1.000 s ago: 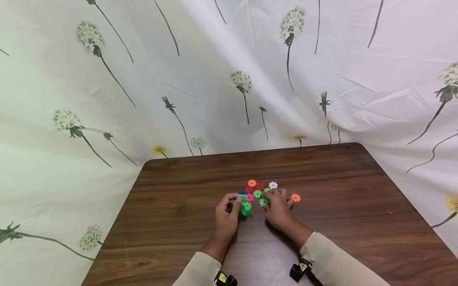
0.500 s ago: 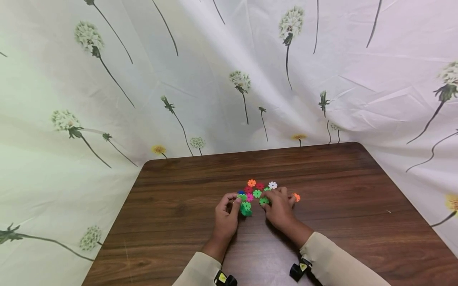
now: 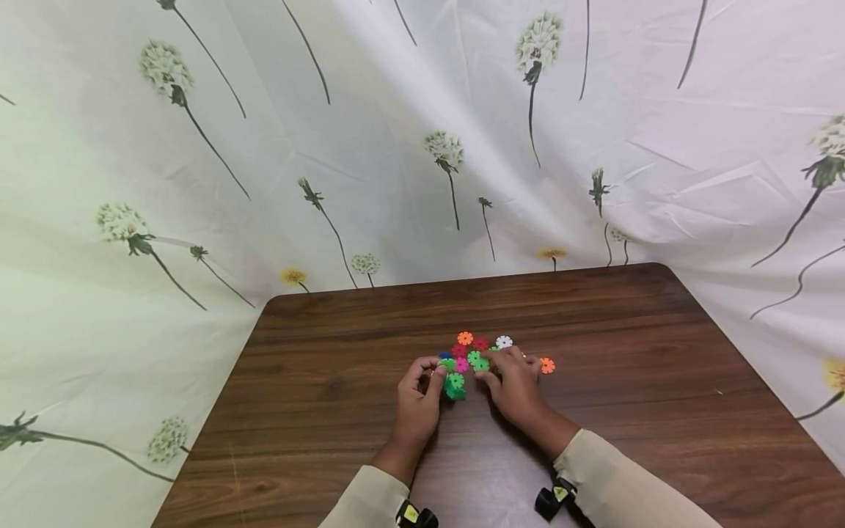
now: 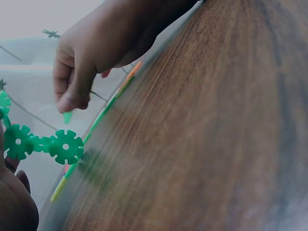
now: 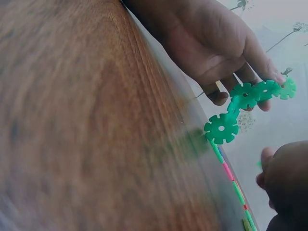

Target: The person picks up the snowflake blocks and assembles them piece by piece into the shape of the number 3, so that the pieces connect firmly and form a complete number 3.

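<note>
My left hand (image 3: 419,400) pinches a chain of joined green notched interlocking discs (image 5: 245,95), held above the table; one end disc hangs lowest. In the right wrist view the fingers of this left hand (image 5: 211,53) curl behind the chain. To the right, my right hand (image 3: 518,385) pinches a single green disc (image 3: 483,364) between thumb and forefinger. Seen from the left wrist, that disc (image 4: 67,117) mostly hides behind the fingertips and is off the table, apart from the chain (image 4: 66,147).
Loose discs lie flat beyond the hands: orange (image 3: 465,338), red (image 3: 480,343), white (image 3: 505,342), pink (image 3: 461,364) and more green. Another orange disc (image 3: 547,365) lies right of the right hand. The brown wooden table (image 3: 317,440) meets a flower-printed cloth (image 3: 370,183) behind.
The right hand's fingers have shifted slightly left and away with the green disc, which now overlaps a lying green one in the head view. The left hand and its chain stay put.
</note>
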The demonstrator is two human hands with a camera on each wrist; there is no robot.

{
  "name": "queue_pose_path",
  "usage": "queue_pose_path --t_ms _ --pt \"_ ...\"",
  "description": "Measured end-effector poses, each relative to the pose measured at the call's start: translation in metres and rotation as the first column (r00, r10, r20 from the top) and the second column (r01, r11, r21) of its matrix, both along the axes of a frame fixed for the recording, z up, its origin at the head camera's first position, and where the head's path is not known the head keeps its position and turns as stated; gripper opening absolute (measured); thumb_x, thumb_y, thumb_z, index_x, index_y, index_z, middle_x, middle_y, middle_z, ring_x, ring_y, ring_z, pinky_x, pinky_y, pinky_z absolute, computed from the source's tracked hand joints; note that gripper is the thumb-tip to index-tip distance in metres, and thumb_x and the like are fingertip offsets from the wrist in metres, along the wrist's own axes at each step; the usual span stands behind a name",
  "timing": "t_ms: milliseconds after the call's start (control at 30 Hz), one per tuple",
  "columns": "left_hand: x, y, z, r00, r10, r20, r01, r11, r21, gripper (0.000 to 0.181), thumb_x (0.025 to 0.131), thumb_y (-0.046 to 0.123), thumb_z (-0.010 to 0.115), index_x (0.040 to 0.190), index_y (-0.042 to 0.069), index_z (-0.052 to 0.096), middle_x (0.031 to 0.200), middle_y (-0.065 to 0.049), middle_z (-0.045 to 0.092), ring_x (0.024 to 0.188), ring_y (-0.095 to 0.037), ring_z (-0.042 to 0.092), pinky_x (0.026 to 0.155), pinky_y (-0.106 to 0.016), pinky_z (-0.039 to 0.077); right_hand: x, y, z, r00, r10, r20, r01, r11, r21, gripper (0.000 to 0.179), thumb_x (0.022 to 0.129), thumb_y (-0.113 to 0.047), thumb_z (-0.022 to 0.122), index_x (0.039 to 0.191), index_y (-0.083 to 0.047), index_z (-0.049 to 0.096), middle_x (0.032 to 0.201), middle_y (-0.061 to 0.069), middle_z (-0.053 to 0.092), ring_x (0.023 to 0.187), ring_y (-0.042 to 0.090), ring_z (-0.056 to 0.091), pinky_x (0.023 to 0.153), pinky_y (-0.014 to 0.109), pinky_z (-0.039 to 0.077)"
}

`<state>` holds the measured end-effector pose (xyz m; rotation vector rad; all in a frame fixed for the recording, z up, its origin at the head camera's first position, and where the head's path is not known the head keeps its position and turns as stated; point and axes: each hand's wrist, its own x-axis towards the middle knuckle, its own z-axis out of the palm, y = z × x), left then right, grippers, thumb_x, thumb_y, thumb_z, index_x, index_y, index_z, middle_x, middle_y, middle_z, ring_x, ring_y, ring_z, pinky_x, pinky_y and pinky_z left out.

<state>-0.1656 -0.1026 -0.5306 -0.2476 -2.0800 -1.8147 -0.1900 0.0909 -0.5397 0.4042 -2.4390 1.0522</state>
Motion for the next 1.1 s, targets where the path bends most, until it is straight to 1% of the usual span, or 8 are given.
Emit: queue_pose_path --t_ms 133,267,367,533,700,867,967,1100 --pt "0.000 0.000 0.000 1.000 0.004 0.000 -0.004 1.000 0.005 0.007 0.109 0.015 0.069 0.112 0.010 0.074 0.109 -0.009 0.074 0.087 -0.013 0.058 0.073 -0.022 0.049 -0.002 -0.001 -0.001 0.994 0.022 -0.108 -0.025 0.999 -0.031 0.038 0.085 -0.014 0.089 0.119 0.000 0.079 0.094 0.012 0.078 0.097 0.028 0.066 0.095 0.061 0.032" --pt "0.000 0.001 -0.001 1.000 0.005 -0.004 -0.005 1.000 -0.003 0.007 0.109 0.015 0.069 0.111 0.011 0.074 0.109 -0.009 0.074 0.086 -0.011 0.057 0.072 -0.022 0.048 -0.001 -0.002 -0.001 0.973 0.064 -0.221 -0.081 0.994 -0.067 0.041 0.083 -0.003 0.088 0.122 0.003 0.078 0.097 0.015 0.079 0.095 0.028 0.068 0.092 0.053 0.032" --pt "-0.001 0.000 -0.002 1.000 -0.001 -0.018 0.001 1.000 -0.003 0.007 0.109 0.014 0.069 0.111 0.010 0.074 0.110 -0.010 0.075 0.086 -0.010 0.058 0.071 -0.022 0.049 0.000 -0.002 -0.001 0.961 0.098 -0.258 -0.126 0.988 -0.094 0.046 0.082 0.004 0.086 0.127 0.003 0.077 0.099 0.014 0.080 0.092 0.027 0.069 0.094 0.050 0.033" --pt "0.000 0.001 -0.001 1.000 -0.017 -0.017 0.017 1.000 0.000 0.007 0.108 0.014 0.070 0.111 0.010 0.075 0.112 -0.010 0.076 0.091 -0.009 0.061 0.073 -0.022 0.050 0.003 -0.002 0.002 0.948 0.109 -0.299 -0.154 0.979 -0.134 0.050 0.083 0.009 0.083 0.132 0.006 0.074 0.097 0.014 0.079 0.084 0.023 0.069 0.094 0.055 0.040" --pt "0.002 0.001 0.000 0.999 -0.030 -0.026 0.031 1.000 0.004 0.007 0.108 0.012 0.070 0.112 0.009 0.075 0.113 -0.012 0.076 0.092 -0.009 0.062 0.075 -0.022 0.051 0.007 -0.003 0.007 0.947 0.117 -0.300 -0.174 0.970 -0.169 0.047 0.087 0.009 0.081 0.133 0.004 0.074 0.099 0.012 0.078 0.084 0.021 0.069 0.091 0.048 0.044" --pt "0.001 0.001 -0.001 0.998 -0.044 -0.052 0.045 0.999 0.011 0.008 0.107 0.010 0.070 0.112 0.006 0.074 0.112 -0.015 0.076 0.095 -0.006 0.063 0.078 -0.022 0.051 0.011 -0.004 0.014 0.948 0.176 -0.264 -0.234 0.950 -0.207 0.042 0.093 0.008 0.077 0.134 0.001 0.073 0.107 0.012 0.080 0.092 0.020 0.070 0.089 0.044 0.056" --pt "0.000 0.001 -0.002 0.995 -0.062 -0.079 0.064 0.998 0.024 0.008 0.107 0.008 0.069 0.112 0.004 0.074 0.112 -0.019 0.076 0.098 -0.005 0.065 0.080 -0.021 0.053 0.014 -0.005 0.017 0.948 0.229 -0.222 -0.279 0.931 -0.235 0.039 0.097 0.008 0.073 0.135 0.001 0.071 0.114 0.015 0.079 0.099 0.020 0.071 0.088 0.045 0.060" --pt "-0.002 0.000 -0.005 0.988 -0.094 -0.125 0.099 0.994 0.038 0.008 0.107 0.003 0.068 0.113 0.000 0.073 0.110 -0.023 0.074 0.101 -0.006 0.067 0.083 -0.020 0.056 0.017 -0.006 0.020 0.950 0.257 -0.176 -0.294 0.927 -0.232 0.036 0.100 0.005 0.071 0.135 0.001 0.070 0.127 0.021 0.077 0.116 0.031 0.073 0.097 0.050 0.060"
